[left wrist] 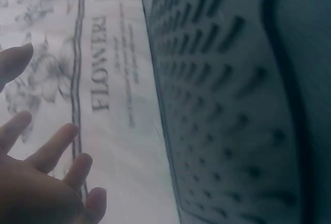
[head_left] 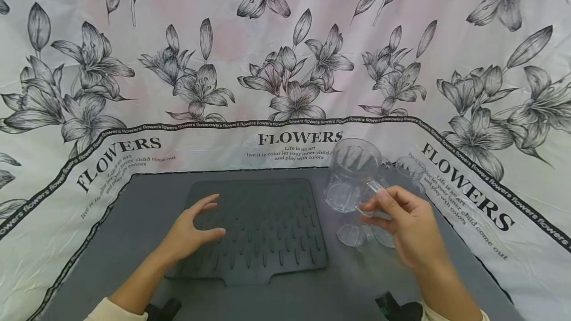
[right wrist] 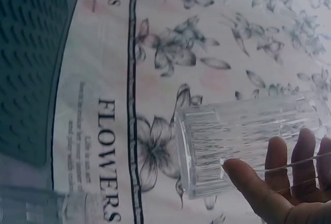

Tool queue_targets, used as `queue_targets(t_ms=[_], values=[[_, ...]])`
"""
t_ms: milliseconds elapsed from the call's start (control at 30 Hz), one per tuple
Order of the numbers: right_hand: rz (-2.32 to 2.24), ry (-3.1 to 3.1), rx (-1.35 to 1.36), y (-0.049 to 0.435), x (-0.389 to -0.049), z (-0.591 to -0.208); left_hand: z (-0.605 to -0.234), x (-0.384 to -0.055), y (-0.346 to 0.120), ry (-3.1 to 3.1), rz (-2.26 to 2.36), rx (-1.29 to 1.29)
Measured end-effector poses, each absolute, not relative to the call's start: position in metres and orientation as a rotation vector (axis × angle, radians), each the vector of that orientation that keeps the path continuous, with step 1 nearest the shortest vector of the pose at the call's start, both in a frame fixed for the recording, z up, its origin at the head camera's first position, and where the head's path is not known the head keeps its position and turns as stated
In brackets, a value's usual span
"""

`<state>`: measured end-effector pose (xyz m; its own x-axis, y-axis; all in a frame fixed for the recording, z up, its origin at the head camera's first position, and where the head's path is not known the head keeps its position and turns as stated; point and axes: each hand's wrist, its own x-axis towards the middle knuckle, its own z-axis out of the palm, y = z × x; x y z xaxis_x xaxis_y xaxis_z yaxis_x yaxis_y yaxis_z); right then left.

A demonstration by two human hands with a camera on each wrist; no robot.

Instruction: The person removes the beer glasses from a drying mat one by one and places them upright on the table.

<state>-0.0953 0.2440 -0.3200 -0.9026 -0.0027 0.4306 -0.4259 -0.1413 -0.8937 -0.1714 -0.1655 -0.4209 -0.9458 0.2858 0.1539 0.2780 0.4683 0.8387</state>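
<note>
My right hand [head_left: 408, 224] grips the handle of a clear ribbed mug [head_left: 355, 160], fingers curled round it. The mug is held up to the right of a dark grey drainer tray [head_left: 256, 229] with rows of raised ridges. Seen in the right wrist view, the ribbed mug [right wrist: 227, 141] lies sideways, its handle between thumb and fingers. My left hand [head_left: 189, 232] hovers over the tray's left side, thumb and fingers spread apart around nothing. In the left wrist view, the fingers of the left hand [left wrist: 41, 177] are spread out beside the ridged tray [left wrist: 217, 110].
More clear glassware [head_left: 350, 235] stands on the grey tabletop [head_left: 348, 286] below the held mug, and another clear piece [head_left: 411, 166] is at the back right. A white flower-printed cloth [head_left: 214, 147] lines the back and sides of the table.
</note>
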Motion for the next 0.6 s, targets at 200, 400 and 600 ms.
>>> queue_targets(t_ms=[200,400,600], values=[[2.171,-1.666,0.458,0.272,-0.095,-0.327,-0.432,-0.168,-0.195,2.755,1.480,0.465],[2.196,-1.587,0.422,0.298,-0.096,-0.329,-0.449,-0.161,-0.215,2.822,1.338,0.354],[2.123,-1.589,0.296,0.319,-0.100,-0.328,-0.469,-0.161,-0.230,2.874,1.227,0.339]])
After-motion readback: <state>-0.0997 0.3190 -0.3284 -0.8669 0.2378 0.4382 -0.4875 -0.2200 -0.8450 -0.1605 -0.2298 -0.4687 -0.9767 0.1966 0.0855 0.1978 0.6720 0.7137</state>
